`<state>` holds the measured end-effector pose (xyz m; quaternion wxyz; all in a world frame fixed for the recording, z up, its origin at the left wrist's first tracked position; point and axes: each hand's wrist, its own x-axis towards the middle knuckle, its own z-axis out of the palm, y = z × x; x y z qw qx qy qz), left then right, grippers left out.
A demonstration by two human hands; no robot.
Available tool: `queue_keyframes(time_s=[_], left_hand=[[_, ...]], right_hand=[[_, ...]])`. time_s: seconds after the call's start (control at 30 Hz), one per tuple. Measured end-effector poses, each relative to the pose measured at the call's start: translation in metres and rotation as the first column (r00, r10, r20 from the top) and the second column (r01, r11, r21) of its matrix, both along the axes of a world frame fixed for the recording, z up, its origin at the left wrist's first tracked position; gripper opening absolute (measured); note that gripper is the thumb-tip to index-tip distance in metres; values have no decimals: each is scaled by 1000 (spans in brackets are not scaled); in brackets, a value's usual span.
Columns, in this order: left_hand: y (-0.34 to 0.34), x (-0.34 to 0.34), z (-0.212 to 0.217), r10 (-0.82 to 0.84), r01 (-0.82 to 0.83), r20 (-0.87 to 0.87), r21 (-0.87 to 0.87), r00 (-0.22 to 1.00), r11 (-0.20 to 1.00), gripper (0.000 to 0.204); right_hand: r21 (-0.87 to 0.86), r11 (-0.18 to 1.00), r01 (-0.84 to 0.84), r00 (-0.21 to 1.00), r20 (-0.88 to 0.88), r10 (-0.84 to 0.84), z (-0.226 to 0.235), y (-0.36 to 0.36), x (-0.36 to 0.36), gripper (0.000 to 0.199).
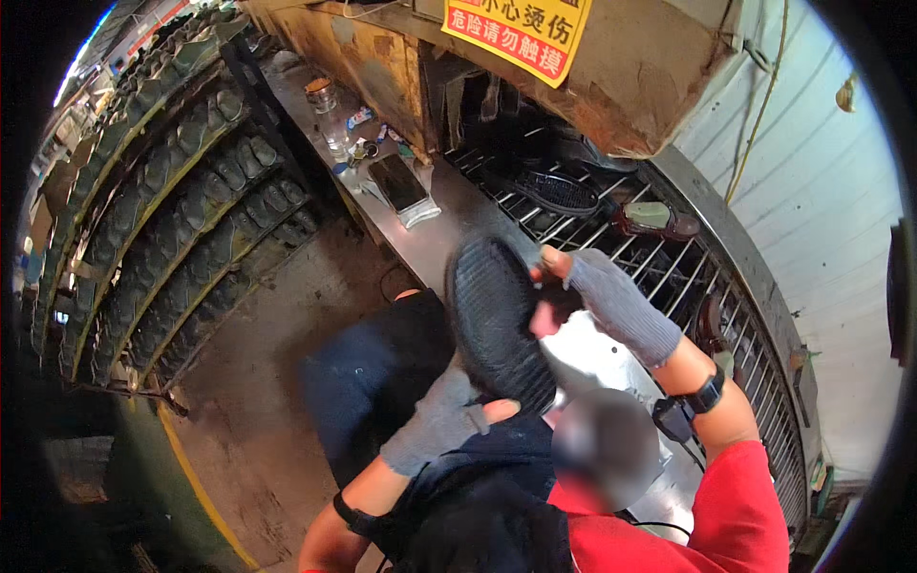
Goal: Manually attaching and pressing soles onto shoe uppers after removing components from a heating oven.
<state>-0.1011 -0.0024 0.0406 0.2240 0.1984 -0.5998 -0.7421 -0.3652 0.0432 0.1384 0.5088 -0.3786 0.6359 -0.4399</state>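
Black, ridged shoe sole point(501, 325), tread side up to the camera, was held over the person's lap, between the table and the barred rack. Left hand point(435, 425), in a grey fingerless glove, grasped its lower end, thumb laid over the edge. Right hand point(621, 301), gloved alike, was at the upper right edge with fingers bent; blur there, so could not tell whether it gripped or only touched. Dark band point(353, 516) on the left wrist, black watch-like band point(709, 390) on the right; red sleeve point(735, 501) above that.

Metal table point(441, 241) ran up beyond the sole. On it: dark phone point(399, 181) with a white cloth point(420, 212) at its near end, clear jar point(332, 129) with an orange lid, small bits scattered between.

Barred rack point(680, 260) curved down the right side, carrying a black sole point(559, 191) and, just beside it, a brown-and-green shoe piece point(654, 220). Rusty housing point(630, 81) overhung its far end, yellow-and-red sign point(516, 36) on its front.

Left: tiered shelving point(229, 172) filled with dark footwear, yellow line point(202, 477) on the floor near its foot.
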Motion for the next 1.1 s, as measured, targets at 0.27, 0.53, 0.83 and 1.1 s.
queue_keyframes(time_s=[0.27, 0.53, 0.83, 1.1], left_hand=[[7, 68, -50, 167, -255, 210, 521, 963, 814, 38], [11, 68, -84, 305, -523, 497, 392, 813, 757, 40], [6, 70, -65, 316, -535, 484, 427, 816, 729, 40], [-36, 82, -36, 509, -507, 79, -51, 857, 861, 47]], right_hand=[[170, 755, 634, 741, 146, -655, -164, 28, -195, 66], [103, 744, 660, 745, 38, -666, -232, 49, -389, 59], [-172, 844, 508, 852, 241, -464, -237, 69, -337, 33], [110, 987, 119, 726, 668, -162, -155, 100, -79, 78]])
